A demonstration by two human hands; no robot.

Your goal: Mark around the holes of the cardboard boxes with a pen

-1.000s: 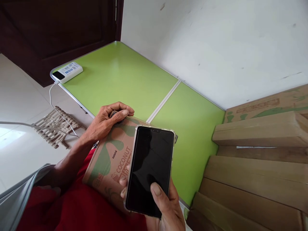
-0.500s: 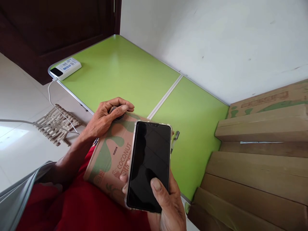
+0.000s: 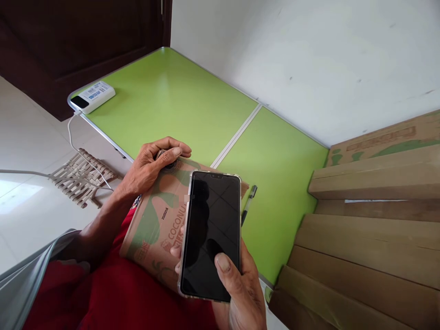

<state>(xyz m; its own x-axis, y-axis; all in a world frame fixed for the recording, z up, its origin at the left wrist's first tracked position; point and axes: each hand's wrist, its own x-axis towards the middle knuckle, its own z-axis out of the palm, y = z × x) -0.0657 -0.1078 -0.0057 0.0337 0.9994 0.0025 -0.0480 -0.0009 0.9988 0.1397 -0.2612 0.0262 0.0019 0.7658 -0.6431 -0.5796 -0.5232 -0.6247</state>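
A smartphone (image 3: 215,220) in a clear case lies in my right hand (image 3: 245,288), its screen dark with reflections. My right thumb rests over the lower screen, and fingertips show at the phone's left edge. Behind it is a printed cardboard piece (image 3: 151,229) with green shapes and the word COCONUT, partly covered by the phone. At the cardboard's far left corner, my left hand (image 3: 151,165) is curled around a small dark rounded thing (image 3: 170,162), mostly hidden by the fingers. A pen (image 3: 250,204) lies on the green table (image 3: 192,105), just right of the phone.
A white power bank (image 3: 98,97) with a cable sits at the table's far left corner. Below is a woven stool (image 3: 80,176) on the tiled floor. Cardboard boxes (image 3: 364,247) line the right side. A white wall and a dark door stand behind.
The phone has shifted slightly left in my right hand, showing more of the pen beside it. My left hand stays almost in place.
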